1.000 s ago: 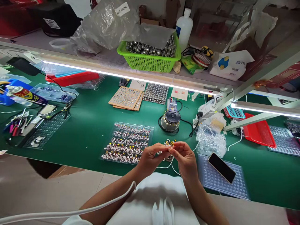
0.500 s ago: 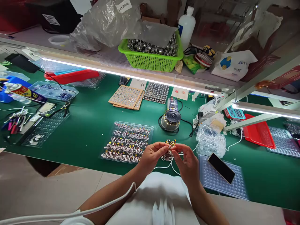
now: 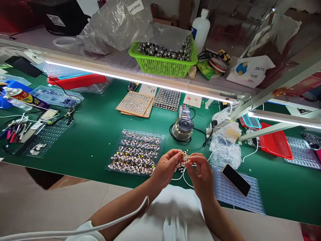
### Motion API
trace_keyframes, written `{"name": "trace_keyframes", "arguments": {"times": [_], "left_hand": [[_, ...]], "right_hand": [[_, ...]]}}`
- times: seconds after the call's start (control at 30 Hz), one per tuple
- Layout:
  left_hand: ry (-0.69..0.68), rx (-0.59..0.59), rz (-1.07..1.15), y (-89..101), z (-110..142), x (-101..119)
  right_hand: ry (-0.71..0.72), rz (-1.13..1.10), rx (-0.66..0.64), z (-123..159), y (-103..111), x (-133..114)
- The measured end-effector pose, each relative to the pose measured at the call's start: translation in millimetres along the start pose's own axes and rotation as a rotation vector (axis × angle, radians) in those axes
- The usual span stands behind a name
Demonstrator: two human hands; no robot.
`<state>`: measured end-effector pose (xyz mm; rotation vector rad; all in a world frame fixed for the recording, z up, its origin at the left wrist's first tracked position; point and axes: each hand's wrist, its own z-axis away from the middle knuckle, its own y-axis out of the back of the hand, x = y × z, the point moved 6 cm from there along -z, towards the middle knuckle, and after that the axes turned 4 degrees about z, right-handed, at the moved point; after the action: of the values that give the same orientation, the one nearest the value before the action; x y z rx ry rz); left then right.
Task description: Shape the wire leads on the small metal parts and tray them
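Between the fingertips of both hands is a small white-and-yellow part (image 3: 185,157), too small for me to name its kind. My left hand (image 3: 164,169) pinches it from the left. My right hand (image 3: 202,175) pinches the other side with thumb and forefinger. Just beneath and behind the fingers, several similar small pieces (image 3: 181,166) lie on the green table, partly hidden. Left of my hands, a clear plastic tray (image 3: 162,142) holds rows of small white ring-like parts with yellow tabs (image 3: 135,154).
Beyond my hands stands a round device with a black disc top (image 3: 185,125). To the right, a phone (image 3: 236,179) rests on a ridged clear tray (image 3: 258,201). A white cable (image 3: 187,180) runs by my hands. Overhead, a shelf carries a green basket (image 3: 163,67).
Both hands have shifted slightly to the right, the left more than the right. The small part between the fingertips has turned and shows more white and yellow.
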<state>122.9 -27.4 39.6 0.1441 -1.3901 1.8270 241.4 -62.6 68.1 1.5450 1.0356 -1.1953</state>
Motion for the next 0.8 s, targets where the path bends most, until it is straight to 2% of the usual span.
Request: {"name": "trace_keyframes", "arguments": {"times": [0.17,0.4,0.5,0.63,0.8], "left_hand": [[0.019,-0.027,0.043,-7.0,0.3,-5.5],[0.035,-0.019,0.077,-4.8,2.5,-9.2],[0.045,-0.031,0.089,-3.8,2.8,-9.7],[0.022,-0.03,0.043,-2.5,3.6,-7.9],[-0.069,0.082,-0.104,7.0,2.1,-2.7]], "right_hand": [[-0.053,0.005,0.052,-0.2,-4.3,6.2],[-0.129,-0.073,0.058,1.9,-7.3,8.1],[-0.101,0.001,0.066,-0.4,-5.4,7.5],[-0.051,0.132,-0.002,-5.1,-2.0,3.9],[-0.043,0.054,-0.034,-2.3,4.9,-3.2]]}}
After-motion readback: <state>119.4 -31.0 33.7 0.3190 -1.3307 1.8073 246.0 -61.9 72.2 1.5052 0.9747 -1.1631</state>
